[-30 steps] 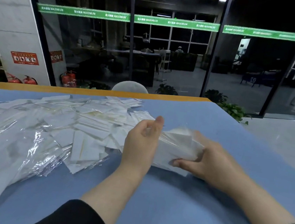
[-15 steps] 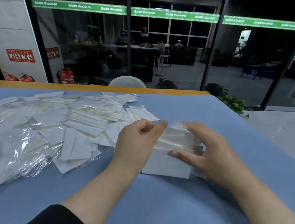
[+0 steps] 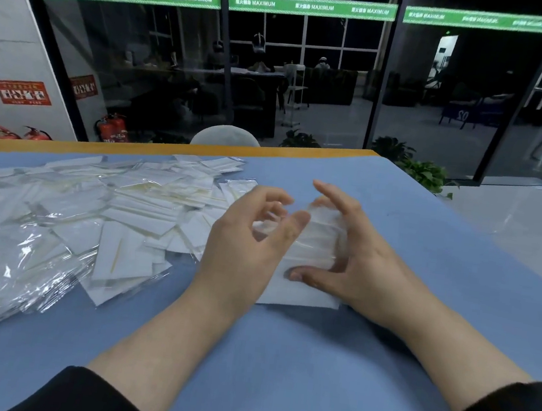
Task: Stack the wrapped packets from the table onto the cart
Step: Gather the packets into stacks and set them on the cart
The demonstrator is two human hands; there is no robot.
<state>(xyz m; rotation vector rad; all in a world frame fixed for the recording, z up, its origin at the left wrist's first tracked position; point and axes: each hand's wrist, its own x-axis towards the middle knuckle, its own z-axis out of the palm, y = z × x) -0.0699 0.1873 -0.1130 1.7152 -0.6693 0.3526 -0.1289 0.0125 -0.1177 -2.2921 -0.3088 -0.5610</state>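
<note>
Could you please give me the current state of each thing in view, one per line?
Small stack of packets: flat on the table, between both hands.
Loose packets: spread in a heap, untouched.
Left hand: fingers curled, beside the stack.
Right hand: thumb on the stack.

Dim overhead light (wide-angle warping), fingers blurred

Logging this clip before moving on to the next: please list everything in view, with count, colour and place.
Loose wrapped packets: many, count unclear, white in clear film, spread over table's left.
Small packet stack: one, white and clear, between the hands.
Table: one, blue top, wooden edge.
Chair back: one, pale, behind table.
Fire extinguishers: at least three, red, far left floor.
Potted plants: several, green, by glass wall.
Cart: not in view.
Left hand: fingers curled at the stack.
Right hand: cupping the stack, thumb under.
</note>
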